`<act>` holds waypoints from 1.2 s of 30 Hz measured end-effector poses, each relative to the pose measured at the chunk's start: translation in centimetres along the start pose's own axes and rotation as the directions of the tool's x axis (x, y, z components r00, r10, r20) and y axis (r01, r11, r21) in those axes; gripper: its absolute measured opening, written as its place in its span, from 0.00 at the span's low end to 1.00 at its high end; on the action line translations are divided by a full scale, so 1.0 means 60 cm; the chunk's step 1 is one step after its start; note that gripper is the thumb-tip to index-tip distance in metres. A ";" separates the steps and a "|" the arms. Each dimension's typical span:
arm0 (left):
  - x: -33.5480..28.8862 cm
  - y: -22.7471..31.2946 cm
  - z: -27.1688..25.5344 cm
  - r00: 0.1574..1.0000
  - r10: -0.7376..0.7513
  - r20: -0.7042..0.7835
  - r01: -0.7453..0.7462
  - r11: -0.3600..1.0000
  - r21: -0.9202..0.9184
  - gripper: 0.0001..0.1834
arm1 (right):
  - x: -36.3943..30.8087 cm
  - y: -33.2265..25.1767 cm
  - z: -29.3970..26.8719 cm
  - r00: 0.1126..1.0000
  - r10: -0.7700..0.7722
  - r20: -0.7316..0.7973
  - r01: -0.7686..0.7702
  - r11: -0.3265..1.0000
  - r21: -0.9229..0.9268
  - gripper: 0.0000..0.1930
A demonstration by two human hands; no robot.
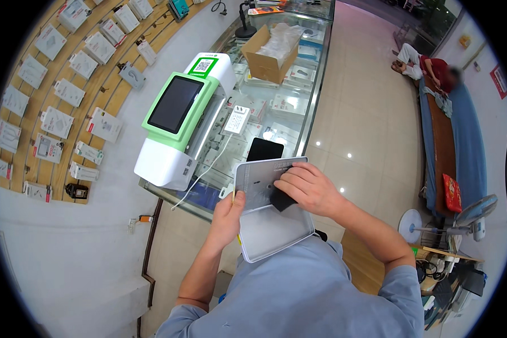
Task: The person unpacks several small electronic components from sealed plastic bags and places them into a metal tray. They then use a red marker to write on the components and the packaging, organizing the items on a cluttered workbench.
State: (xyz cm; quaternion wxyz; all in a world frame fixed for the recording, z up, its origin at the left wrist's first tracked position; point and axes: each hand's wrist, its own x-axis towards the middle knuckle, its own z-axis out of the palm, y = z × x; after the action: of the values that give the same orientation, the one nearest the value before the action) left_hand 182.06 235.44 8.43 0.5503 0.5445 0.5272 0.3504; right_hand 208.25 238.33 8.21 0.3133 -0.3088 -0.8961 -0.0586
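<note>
My left hand (227, 218) grips the left edge of a shallow grey hinged tin (276, 228), its thumb on the rim. The tin lies open against my body, with its lid tilted up on the far side. My right hand (311, 188) is closed on a black cloth (281, 199) and presses it near the inside of the lid, its fingers over the lid's right part. Small dark marks show on the lid's inner face. Just beyond the lid, a flat black device (265, 150) rests on the glass counter (290, 121), partly hidden by the lid.
A green and white machine with a dark screen (176, 106) stands on the counter's left. Beside it lie a white power adapter (238, 119) and its cord. Farther off is a cardboard box (260, 62) with plastic wrap. A person (435, 72) sits on a bench at right, near a fan (474, 213).
</note>
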 end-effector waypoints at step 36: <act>-0.025 -0.045 -0.002 0.999 -0.036 -0.007 0.034 0.985 -0.168 0.26 | -0.047 -0.011 0.034 0.968 0.216 -0.131 -0.188 0.962 0.198 0.20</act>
State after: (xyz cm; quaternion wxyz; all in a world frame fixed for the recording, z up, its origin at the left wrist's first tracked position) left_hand 181.15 233.57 6.11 0.5976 0.4850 0.5080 0.3867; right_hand 208.50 236.96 4.98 0.4118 -0.3634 -0.8350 0.0337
